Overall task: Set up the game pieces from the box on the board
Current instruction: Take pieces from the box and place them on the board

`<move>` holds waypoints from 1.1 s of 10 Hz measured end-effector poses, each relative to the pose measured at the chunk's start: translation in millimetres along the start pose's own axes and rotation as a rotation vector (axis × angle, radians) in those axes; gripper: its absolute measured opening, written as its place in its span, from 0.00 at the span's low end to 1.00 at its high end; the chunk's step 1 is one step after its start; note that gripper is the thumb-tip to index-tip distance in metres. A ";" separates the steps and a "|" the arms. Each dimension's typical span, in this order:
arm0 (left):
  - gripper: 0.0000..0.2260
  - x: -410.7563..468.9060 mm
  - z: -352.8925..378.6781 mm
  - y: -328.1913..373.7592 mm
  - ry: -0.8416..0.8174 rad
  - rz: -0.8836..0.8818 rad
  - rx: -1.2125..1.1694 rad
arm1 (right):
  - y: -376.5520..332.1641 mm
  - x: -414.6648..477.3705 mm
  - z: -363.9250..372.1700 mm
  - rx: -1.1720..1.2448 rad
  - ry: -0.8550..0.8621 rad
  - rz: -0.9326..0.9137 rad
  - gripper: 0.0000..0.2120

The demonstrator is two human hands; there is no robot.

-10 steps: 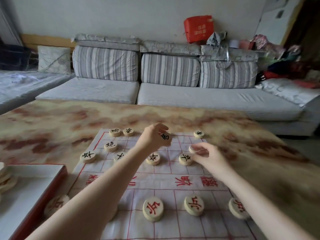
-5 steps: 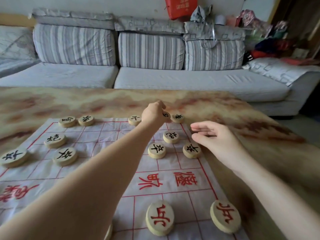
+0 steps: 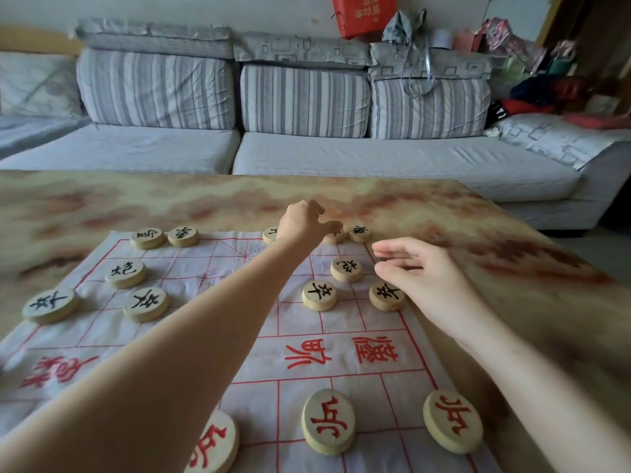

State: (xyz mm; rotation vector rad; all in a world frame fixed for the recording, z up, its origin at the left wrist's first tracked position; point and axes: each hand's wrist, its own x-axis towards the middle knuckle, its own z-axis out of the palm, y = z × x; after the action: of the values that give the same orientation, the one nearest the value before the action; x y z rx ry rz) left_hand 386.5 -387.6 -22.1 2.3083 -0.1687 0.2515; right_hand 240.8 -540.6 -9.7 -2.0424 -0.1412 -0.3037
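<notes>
Your pale wooden discs [image 3: 320, 295] bear black and red characters on a white, red-gridded board [image 3: 191, 264]; grey-striped cushions [image 3: 155, 93] behind.

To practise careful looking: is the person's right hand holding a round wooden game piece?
No, the right hand is open with relaxed fingers, empty, near a black-marked round wooden piece.

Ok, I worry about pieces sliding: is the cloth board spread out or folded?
Spread out: the cloth board lies flat on the table, grid visible, pieces resting on it.

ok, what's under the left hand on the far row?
Left hand covers most of one round piece; only its near rim shows. Its character and any grip are hidden.
</notes>
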 end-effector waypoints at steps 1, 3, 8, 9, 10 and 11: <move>0.18 -13.0 -27.7 -0.1 0.023 -0.018 -0.092 | -13.5 -0.3 12.6 0.006 -0.012 0.000 0.11; 0.11 -58.5 -94.8 -13.0 -0.015 -0.037 -0.113 | -49.7 -1.6 44.0 -0.039 -0.057 0.023 0.12; 0.09 -204.7 -321.1 -121.2 0.019 -0.087 0.094 | -179.0 -48.3 160.4 -0.175 -0.331 -0.012 0.15; 0.10 -237.7 -362.6 -161.5 0.076 -0.158 0.217 | -199.5 -59.8 207.9 -0.170 -0.429 -0.061 0.17; 0.13 -263.1 -389.5 -197.4 0.139 -0.271 0.274 | -214.0 -74.9 256.1 -0.172 -0.528 -0.114 0.19; 0.12 -275.4 -400.7 -221.5 0.159 -0.300 0.284 | -225.1 -90.2 303.6 -0.197 -0.596 -0.171 0.21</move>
State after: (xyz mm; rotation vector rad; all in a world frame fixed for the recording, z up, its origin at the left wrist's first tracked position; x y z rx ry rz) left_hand 111.8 68.4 24.3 2.5402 0.3110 0.3200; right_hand 149.5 -164.3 21.7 -2.2668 -0.6769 0.2056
